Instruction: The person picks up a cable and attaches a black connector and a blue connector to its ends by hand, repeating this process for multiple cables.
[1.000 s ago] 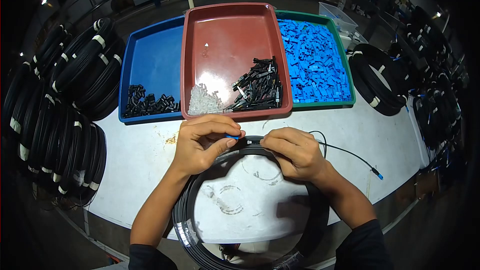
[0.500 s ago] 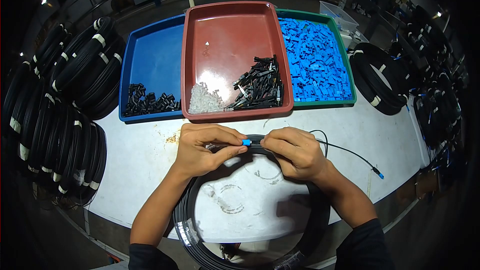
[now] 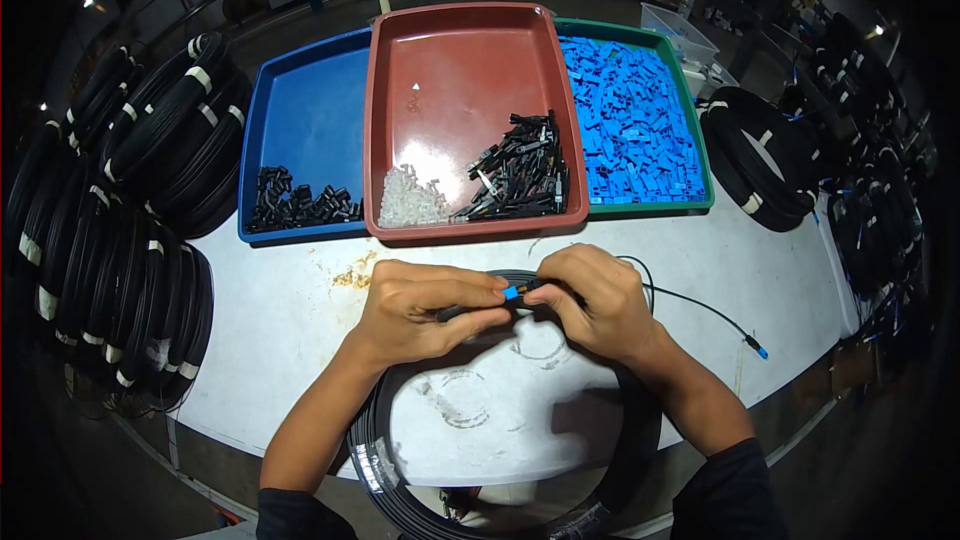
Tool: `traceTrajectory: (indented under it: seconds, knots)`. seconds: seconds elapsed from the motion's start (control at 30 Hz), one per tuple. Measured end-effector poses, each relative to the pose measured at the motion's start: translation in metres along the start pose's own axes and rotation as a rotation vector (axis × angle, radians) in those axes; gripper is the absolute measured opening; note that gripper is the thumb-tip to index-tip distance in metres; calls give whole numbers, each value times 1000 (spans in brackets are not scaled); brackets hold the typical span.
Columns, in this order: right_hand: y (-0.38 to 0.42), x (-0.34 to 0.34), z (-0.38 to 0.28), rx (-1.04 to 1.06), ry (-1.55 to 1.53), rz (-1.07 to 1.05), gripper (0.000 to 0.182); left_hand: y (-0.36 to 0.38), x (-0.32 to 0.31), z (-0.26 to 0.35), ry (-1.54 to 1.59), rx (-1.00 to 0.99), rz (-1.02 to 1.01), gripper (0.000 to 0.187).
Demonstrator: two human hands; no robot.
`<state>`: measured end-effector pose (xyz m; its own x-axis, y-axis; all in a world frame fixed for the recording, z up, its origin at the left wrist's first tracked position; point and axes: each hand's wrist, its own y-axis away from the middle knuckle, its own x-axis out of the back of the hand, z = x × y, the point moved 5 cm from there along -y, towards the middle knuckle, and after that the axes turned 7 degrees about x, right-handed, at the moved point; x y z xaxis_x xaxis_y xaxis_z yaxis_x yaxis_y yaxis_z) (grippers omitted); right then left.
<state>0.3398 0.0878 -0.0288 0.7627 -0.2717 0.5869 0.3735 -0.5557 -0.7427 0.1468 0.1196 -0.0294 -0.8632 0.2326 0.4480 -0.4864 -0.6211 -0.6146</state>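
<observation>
Between the fingertips of my left hand (image 3: pixel 420 308) is a small blue connector piece (image 3: pixel 512 293), its right end showing. My right hand (image 3: pixel 600 302) pinches a black cable connector (image 3: pixel 533 286) right at the blue piece, end to end with it. Fingers hide most of both parts. Under my hands lies a large coil of black cable (image 3: pixel 372 455), taped in places and reaching past the table's front edge. From behind my right hand a loose cable runs right to an end with a blue tip (image 3: pixel 762 352).
A red tray (image 3: pixel 470 232) holds clear sleeves and black connector parts. Behind it, a blue tray (image 3: pixel 300 237) has black pieces and a green tray (image 3: pixel 650 208) is full of blue pieces. Bundled cable coils (image 3: pixel 130 290) crowd the left; another coil (image 3: pixel 760 160) lies right.
The blue piece has shifted slightly right and down and now tilts. My right hand has turned and curled more, with its thumb showing beside the connector.
</observation>
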Motion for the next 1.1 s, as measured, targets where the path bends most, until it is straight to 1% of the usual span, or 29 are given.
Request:
traceTrajectory:
  seconds: [0.07, 0.1, 0.2, 0.27, 0.3, 0.37, 0.4, 0.47, 0.63, 0.73, 0.83, 0.9, 1.0, 1.1]
  knots:
    - [1, -5, -2, 91, -55, -74, 22, 0, -1, -3, -3, 29, -21, 11]
    - [0, -4, -6, 105, -60, -84, 21, 0, 0, -3, -4, 30, -20, 11]
    - [1, -5, -6, 107, -75, -52, 19, 0, 1, -1, -9, 53, -39, 12]
    - [1, -5, -6, 105, -89, -55, 19, 0, 4, -2, -58, 96, 2, 21]
    - [1, -5, -6, 104, -102, -58, 19, 0, 3, 0, -59, 95, 2, 21]
    - [3, -5, -6, 126, -99, -39, 19, -1, 3, 0, 25, 134, 49, 31]
    - [3, -4, -6, 148, -95, -18, 19, -1, 3, 0, 25, 133, 49, 31]
    - [1, -1, -7, 135, -74, -17, 19, -1, 4, 2, 17, 108, 53, 38]
    - [0, 0, -7, 65, -33, -44, 19, 1, 5, -6, 50, 95, 32, 34]
    - [2, -4, -6, 87, -94, -55, 19, 2, 4, -8, 80, 122, 19, 32]
    - [2, -4, -6, 103, -152, -21, 19, 3, 2, -9, 126, 130, 5, 32]
    - [3, -1, -8, 175, -137, -19, 26, 3, 1, -8, 151, 128, -9, 33]
    - [3, -2, -8, 158, -162, -24, 29, 1, 0, -6, 158, 103, -21, 34]
    - [0, -4, -11, 158, -149, -44, 27, -1, -2, -2, 138, 120, -24, 35]
